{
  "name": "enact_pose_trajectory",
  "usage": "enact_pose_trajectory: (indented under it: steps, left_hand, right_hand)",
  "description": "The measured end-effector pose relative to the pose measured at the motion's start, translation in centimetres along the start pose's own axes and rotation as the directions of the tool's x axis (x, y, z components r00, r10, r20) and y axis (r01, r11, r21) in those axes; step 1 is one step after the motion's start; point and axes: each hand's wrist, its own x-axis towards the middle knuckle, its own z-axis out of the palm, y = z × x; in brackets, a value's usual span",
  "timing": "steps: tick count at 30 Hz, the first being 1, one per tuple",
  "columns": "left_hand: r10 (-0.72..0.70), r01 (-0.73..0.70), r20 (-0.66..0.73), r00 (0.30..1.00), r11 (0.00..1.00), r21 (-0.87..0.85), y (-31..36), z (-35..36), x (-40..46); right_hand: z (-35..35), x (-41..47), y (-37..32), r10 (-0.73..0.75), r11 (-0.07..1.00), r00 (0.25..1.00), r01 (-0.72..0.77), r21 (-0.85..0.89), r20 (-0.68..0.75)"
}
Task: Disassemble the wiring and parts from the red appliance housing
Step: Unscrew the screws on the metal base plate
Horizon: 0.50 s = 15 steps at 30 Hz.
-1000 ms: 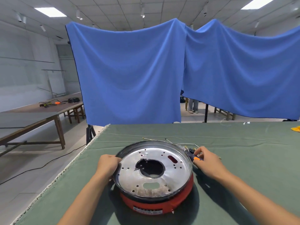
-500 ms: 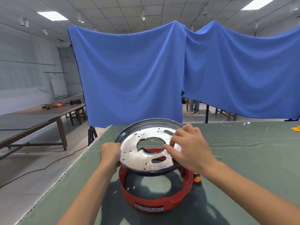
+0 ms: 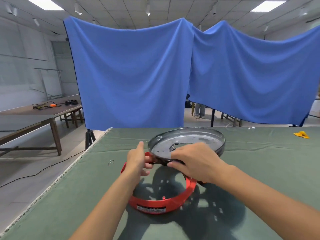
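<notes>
1. Red housing (image 3: 155, 204), a ring open through the middle, lies on the green cloth of the desk (image 3: 86, 187), near its front edge, with a label on the side nearest the person.
2. Above the ring's far side a round metal plate (image 3: 187, 141) with a dark rim is held tilted, clear of the ring, its far edge close to the cloth.
3. The right hand (image 3: 194, 161) has its grip clamped on the plate's near rim, fingers curled over the edge.
4. The left hand (image 3: 138, 160) is at the plate's left side by the ring's far rim; its fingers are curled and seem to pinch something dark there, but I cannot tell what.
5. A few small screws (image 3: 110, 161) lie on the cloth left of the ring.
6. A yellow item (image 3: 301, 135) sits far to the right on the desk.
7. Blue cloth (image 3: 131, 75) hangs behind the desk.
</notes>
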Motion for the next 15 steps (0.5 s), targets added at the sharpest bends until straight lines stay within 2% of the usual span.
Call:
enact_pose_trajectory:
  steps: [2,4,6,8,10,11,15]
  left_hand:
    - [0.120,-0.128,0.051,0.991,0.972,0.196,-0.7,0.9,-1.2]
    - [0.217,-0.282,0.202,0.955,0.877,0.389,-1.4,1.9,-2.6]
    - [0.234,-0.421,0.387,0.892,0.743,0.520,-2.0,3.1,-4.1]
    - [0.212,-0.517,0.489,0.846,0.550,0.655,-2.6,4.3,-5.4]
    - [0.245,-0.578,0.524,0.816,0.292,0.762,-3.5,5.1,-5.9]
    - [0.264,-0.589,0.535,0.803,0.209,0.780,-3.9,5.4,-6.0]
    - [0.348,-0.587,0.534,0.771,0.061,0.807,-4.7,5.6,-5.0]
  right_hand:
    - [0.4,-1.1,1.4,0.144,0.990,0.989,-0.144,0.001,0.019]
    - [0.9,-2.5,2.9,0.256,0.966,0.966,-0.256,-0.026,0.022]
    - [1.3,-4.0,4.2,0.334,0.940,0.942,-0.332,-0.074,0.015]
    - [2.0,-5.3,5.0,0.389,0.917,0.921,-0.386,-0.102,0.006]
    - [2.6,-6.6,5.7,0.440,0.889,0.898,-0.434,-0.143,0.007]
    - [2.9,-7.1,5.9,0.462,0.877,0.887,-0.455,-0.152,0.009]
    - [4.1,-8.9,6.0,0.509,0.854,0.860,-0.503,-0.137,0.018]
